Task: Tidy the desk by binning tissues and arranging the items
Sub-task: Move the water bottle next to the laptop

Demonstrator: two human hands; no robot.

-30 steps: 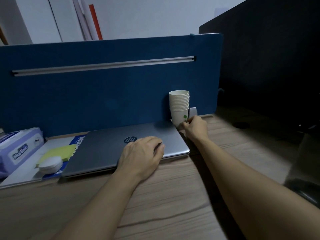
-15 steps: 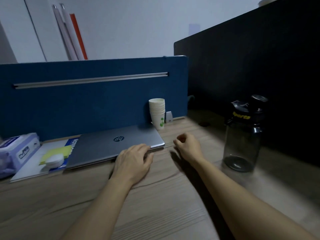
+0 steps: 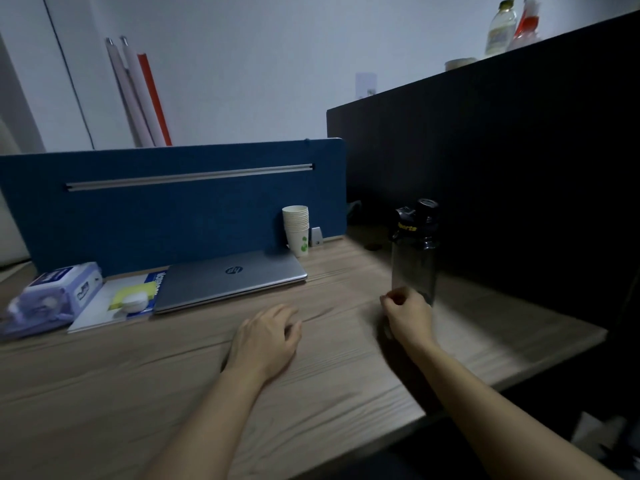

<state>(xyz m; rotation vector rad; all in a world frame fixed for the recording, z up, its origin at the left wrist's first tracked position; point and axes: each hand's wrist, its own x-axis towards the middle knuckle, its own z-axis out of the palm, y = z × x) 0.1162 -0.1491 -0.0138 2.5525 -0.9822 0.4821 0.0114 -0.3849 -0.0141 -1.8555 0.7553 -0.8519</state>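
Left hand [image 3: 265, 336] rests palm-down on the wood-grain desk [image 3: 329, 368], fingers loosely curled, grip empty. Right hand [image 3: 408, 315] hovers just short of the dark translucent sports bottle [image 3: 414, 252]; fingers curled in, thumb near fingertips, motion-blurred. Cannot tell whether its grip touches the bottle or pinches anything.

The bottle stands upright on the right part of the desk, black lid with yellow lettering, directly behind the right hand.

Beyond the left hand: closed silver laptop [image 3: 230, 280] lying flat, its back edge close to the blue fabric divider panel [image 3: 166, 216]. Left of the laptop, touching or just beside it, a white notebook with a blue cover strip [image 3: 114, 303]; on it a yellow sticky-note pad [image 3: 136, 292] and a small white round case [image 3: 133, 302]. Further left, a lavender pack of wet wipes [image 3: 55, 297] near the desk's left edge.

At the laptop's far right corner, a stack of white paper cups [image 3: 296, 228] stands upright against the divider, green print on the lowest cup. Just beside it, a small grey metal bracket [image 3: 317, 236].

A tall black partition [image 3: 502, 168] walls the right side. On its top, two blurred bottles [image 3: 512, 26]. Behind the divider, white and orange rolled tubes [image 3: 142, 95] lean on the wall.
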